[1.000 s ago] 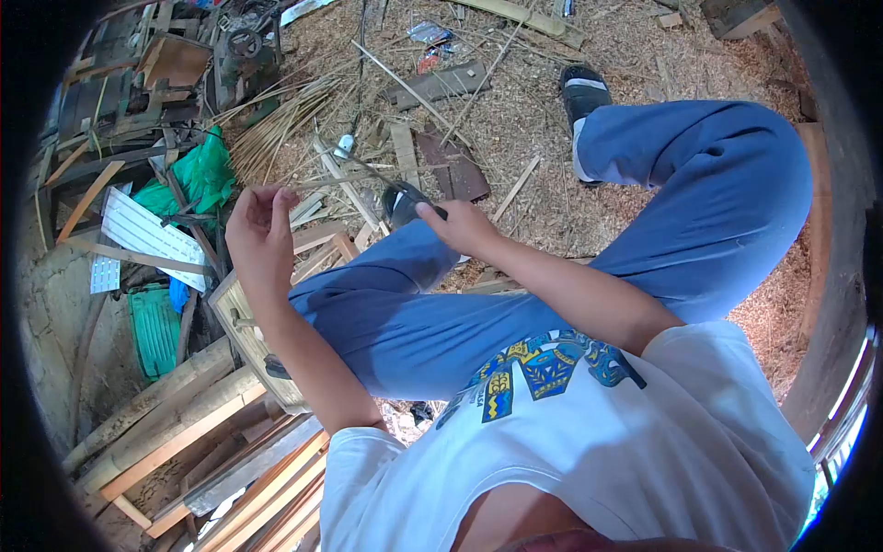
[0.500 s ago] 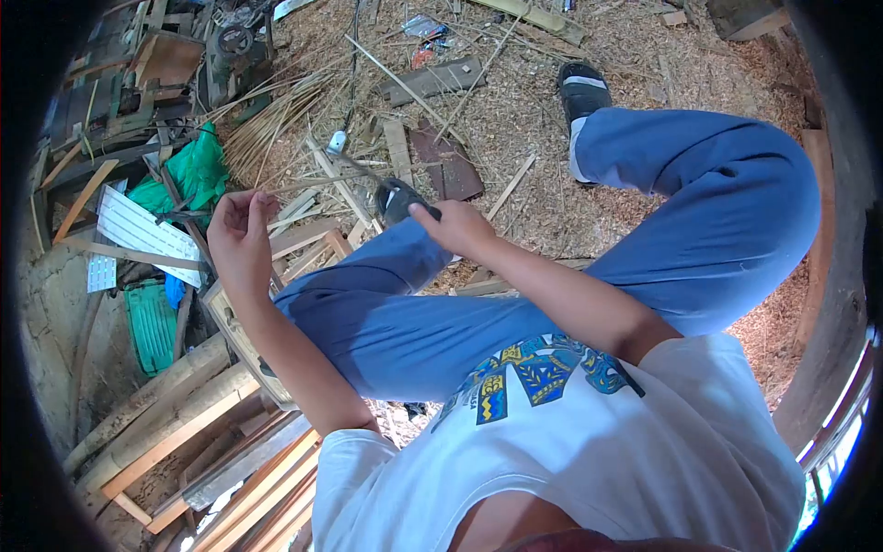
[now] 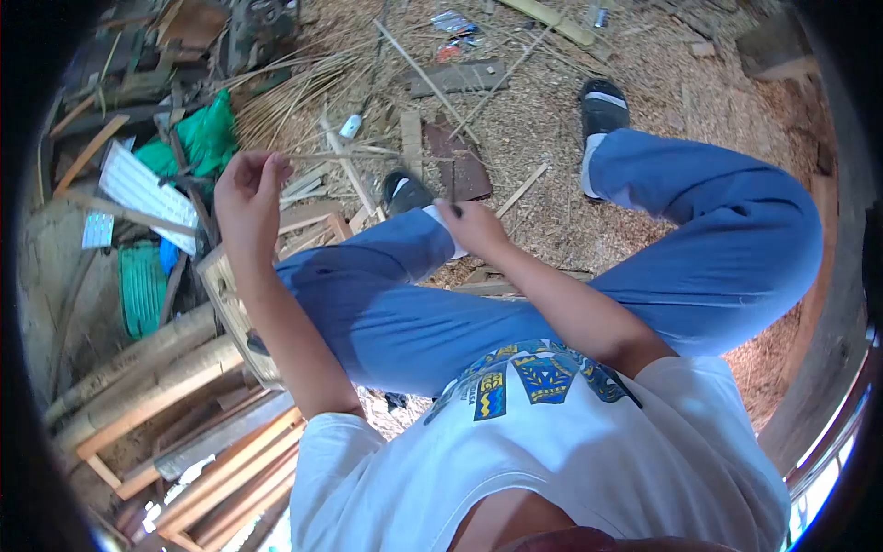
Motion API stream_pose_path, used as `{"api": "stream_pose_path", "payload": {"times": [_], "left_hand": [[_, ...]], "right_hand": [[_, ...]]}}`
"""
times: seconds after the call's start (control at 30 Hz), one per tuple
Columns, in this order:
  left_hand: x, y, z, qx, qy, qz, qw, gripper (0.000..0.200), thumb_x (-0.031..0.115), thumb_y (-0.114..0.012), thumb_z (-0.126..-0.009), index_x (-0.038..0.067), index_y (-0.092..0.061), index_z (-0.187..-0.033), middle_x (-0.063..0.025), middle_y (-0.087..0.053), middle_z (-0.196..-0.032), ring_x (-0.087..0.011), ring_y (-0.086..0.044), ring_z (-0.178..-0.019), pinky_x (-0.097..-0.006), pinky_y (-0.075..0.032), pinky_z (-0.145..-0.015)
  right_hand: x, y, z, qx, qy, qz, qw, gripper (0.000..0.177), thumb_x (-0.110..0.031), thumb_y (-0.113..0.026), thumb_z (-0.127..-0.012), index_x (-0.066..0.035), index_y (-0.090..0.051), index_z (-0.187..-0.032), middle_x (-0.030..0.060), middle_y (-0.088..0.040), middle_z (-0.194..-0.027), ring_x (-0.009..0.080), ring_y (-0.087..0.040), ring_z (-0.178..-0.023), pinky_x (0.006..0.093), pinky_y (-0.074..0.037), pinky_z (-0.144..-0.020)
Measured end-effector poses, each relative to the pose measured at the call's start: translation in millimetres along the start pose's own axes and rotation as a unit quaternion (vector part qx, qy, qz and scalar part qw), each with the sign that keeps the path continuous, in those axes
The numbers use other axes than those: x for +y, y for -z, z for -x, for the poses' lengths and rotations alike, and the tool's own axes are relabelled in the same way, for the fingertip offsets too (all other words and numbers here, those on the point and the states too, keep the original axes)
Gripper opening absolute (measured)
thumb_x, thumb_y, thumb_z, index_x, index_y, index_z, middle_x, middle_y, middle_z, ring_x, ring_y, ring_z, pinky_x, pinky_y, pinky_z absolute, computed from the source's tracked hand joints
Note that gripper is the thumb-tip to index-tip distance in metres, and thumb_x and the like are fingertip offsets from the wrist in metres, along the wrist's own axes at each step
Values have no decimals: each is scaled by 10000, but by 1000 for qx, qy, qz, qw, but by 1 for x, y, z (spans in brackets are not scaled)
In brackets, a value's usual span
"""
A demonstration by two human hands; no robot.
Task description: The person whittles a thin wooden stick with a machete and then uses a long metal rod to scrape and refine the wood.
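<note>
Left hand (image 3: 246, 189): raised above the left knee, fingers curled in, tips pinching the end of a thin strip (image 3: 296, 156).
Strip: runs from those fingertips to the right, over the scrap on the ground; its far end is too fine to trace.
Right hand (image 3: 474, 225): at the trouser cuff by the sandal (image 3: 406, 191), fingers folded shut on a small dark item (image 3: 457, 210); what it is cannot be told.
Surroundings: green bag (image 3: 207, 133), poles (image 3: 138, 359), sawdust floor (image 3: 552, 138).
</note>
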State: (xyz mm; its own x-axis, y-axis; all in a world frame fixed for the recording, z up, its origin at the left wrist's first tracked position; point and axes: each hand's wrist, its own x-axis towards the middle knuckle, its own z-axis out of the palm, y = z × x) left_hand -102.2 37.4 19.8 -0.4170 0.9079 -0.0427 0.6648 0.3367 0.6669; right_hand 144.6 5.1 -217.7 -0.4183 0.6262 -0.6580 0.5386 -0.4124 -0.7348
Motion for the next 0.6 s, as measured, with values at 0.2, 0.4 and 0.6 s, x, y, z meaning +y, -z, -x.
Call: {"api": "stream_pose_path", "payload": {"times": [0.2,0.4,0.6], "left_hand": [[13,-10,-5,23,7,8,1000,154,81,-665,-1003,-73,-660,-1005,-111,-734,-935,-156,-723,-872,-279,-562,-793],[4,-13,-4,56,7,45,997,168,96,-676,-991,-68,-690,-1022,-103,-742,-904,-134,-700,-809,-267,-542,-750],[9,-8,-8,38,42,-34,998,163,92,-654,-1012,-65,-683,-1043,-110,-752,-970,-142,-708,-915,-276,-545,-853]], "right_hand": [[13,-2,-14,50,-27,26,998,731,-666,-480,-980,4,-765,-1043,279,-739,-978,466,-700,-1000,512,-533,-896],[-2,-12,-9,32,111,-11,993,736,-663,-455,-989,2,-770,-1028,293,-734,-964,470,-702,-991,510,-534,-878],[42,-5,-25,27,-69,67,995,751,-676,-443,-978,-5,-772,-1049,326,-721,-985,478,-703,-1007,513,-531,-903]]}}
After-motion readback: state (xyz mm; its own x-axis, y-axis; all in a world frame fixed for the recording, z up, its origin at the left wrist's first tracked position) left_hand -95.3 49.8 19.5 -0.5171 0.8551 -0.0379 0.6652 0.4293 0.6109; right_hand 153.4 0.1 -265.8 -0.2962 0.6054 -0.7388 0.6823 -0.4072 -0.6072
